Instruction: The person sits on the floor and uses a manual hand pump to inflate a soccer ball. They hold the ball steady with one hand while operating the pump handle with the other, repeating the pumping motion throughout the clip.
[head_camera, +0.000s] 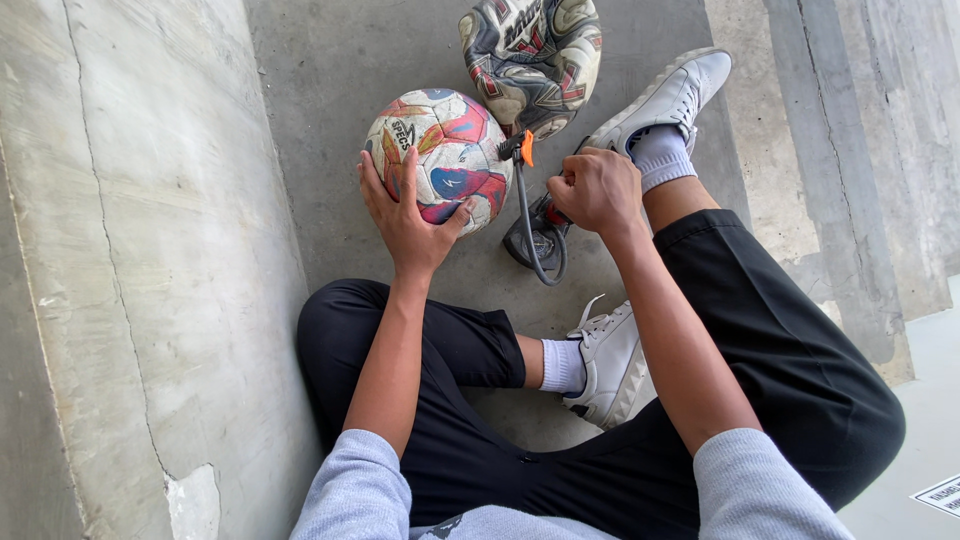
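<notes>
The left hand (408, 222) lies spread-fingered on the multicoloured ball (440, 152) — the right hand (597, 190) fists tight round the pump handle (553, 213).

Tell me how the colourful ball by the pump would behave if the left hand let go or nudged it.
The colourful ball looks round and full, so it would probably roll on the smooth concrete floor. The left hand, spread on its near side, seems to steady it. The pump hose at its side appears bendy and might tug it slightly.

ball (440, 155): under my left hand (408, 222)
pump (532, 215): right of ball, in my right hand (596, 190)
second ball (532, 58): behind ball, to its right
</notes>
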